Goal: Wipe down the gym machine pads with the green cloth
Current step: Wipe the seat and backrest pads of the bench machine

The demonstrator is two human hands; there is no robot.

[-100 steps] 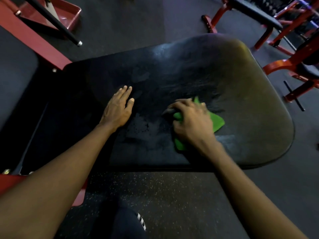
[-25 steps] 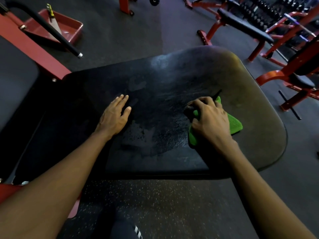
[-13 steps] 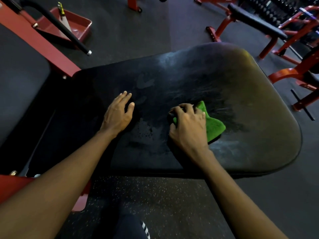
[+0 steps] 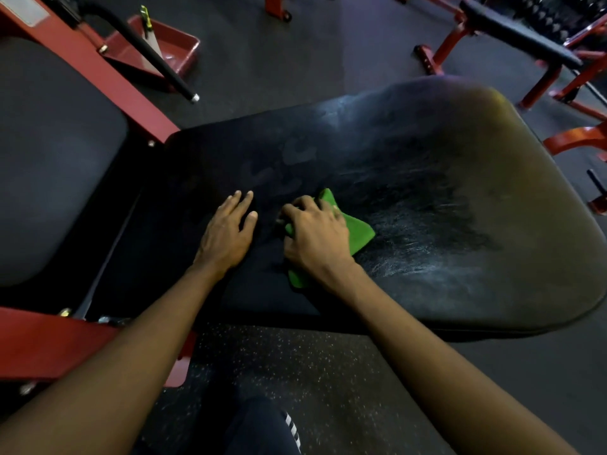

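1. Lying bunched on the large black pad (image 4: 460,198), near its middle, the green cloth (image 4: 359,233) is gripped under the right hand (image 4: 317,239), fingers curled over it.
2. The left hand (image 4: 226,233) is laid flat on the pad just beside the right, palm down, fingers straight and close together.
3. Pale streaks (image 4: 410,257) are seen on the pad surface right of the cloth.
4. A second dark pad (image 4: 49,159) is noted at left, beside a red frame (image 4: 131,100); a black bar (image 4: 157,60) is angled above it.
5. A red-legged bench (image 4: 519,31) is seen far right; speckled floor (image 4: 312,372) below.
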